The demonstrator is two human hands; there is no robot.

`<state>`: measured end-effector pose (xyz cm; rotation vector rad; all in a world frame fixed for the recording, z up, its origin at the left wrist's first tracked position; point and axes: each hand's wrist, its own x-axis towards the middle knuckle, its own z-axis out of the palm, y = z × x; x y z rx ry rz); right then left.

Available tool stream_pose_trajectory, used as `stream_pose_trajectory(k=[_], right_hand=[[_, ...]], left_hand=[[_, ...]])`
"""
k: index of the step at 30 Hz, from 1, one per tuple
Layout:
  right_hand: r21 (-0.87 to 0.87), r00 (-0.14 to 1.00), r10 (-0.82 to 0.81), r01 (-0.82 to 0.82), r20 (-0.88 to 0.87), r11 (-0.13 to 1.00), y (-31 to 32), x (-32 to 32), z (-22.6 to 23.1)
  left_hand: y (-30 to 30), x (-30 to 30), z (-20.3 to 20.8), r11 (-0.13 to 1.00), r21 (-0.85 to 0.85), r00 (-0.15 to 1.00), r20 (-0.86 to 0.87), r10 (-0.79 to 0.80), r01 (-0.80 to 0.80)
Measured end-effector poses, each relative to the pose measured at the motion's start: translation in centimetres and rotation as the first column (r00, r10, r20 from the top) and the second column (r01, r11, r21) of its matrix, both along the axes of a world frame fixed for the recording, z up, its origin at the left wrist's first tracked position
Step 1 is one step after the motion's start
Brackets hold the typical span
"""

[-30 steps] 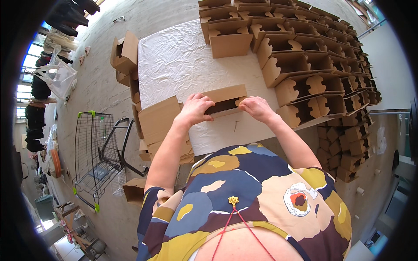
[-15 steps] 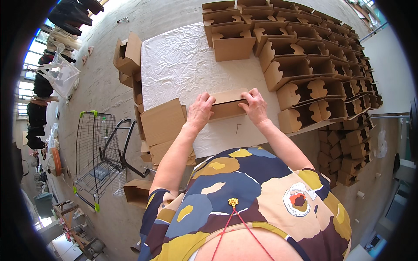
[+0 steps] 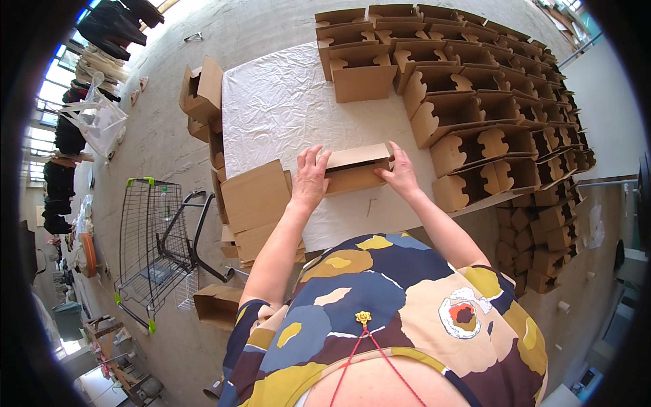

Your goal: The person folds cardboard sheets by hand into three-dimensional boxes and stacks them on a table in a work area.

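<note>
A small brown cardboard box (image 3: 356, 179) lies on the white-covered table in front of me, its upper panel tilted over a dark gap. My left hand (image 3: 312, 178) grips the box's left end, fingers over the far edge and thumb on the near side. At the other end my right hand (image 3: 400, 171) holds the box between thumb and fingers. Beside my left forearm lies a stack of flat cardboard sheets (image 3: 255, 197). To the right stand rows of open cardboard boxes (image 3: 468, 139) with wavy-cut flaps.
The table's white cover (image 3: 271, 102) is wrinkled. More cardboard boxes (image 3: 203, 91) stand along its left edge. On the floor at the left is a wire cart (image 3: 152, 237) with a black handle. A pile of small boxes (image 3: 542, 237) lies below the table's right side.
The box's upper panel has tilted and the dark gap has widened. The fingers of both my hands have spread somewhat along its ends. The view has shifted slightly.
</note>
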<state>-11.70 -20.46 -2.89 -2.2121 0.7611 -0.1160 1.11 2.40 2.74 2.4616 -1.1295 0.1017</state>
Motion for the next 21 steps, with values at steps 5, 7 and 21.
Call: stream_pose_trajectory(k=[5,7,21], right_hand=[[0.486,0.968,-0.100,0.204,-0.232,0.850,0.1,-1.3,1.1],[0.645,0.951,-0.103,0.275,-0.291,0.713,0.5,-1.5,2.1],[0.810,0.937,-0.200,0.348,-0.286,0.473,-1.3,-1.5,2.5]], left_hand=[[-0.3,0.9,0.1,0.991,0.121,0.988,-0.136,0.078,-0.061],[-0.9,1.3,0.4,0.987,0.151,0.988,-0.138,0.071,-0.050],[-4.0,2.2,2.9,0.997,0.079,0.987,-0.161,0.016,-0.003]])
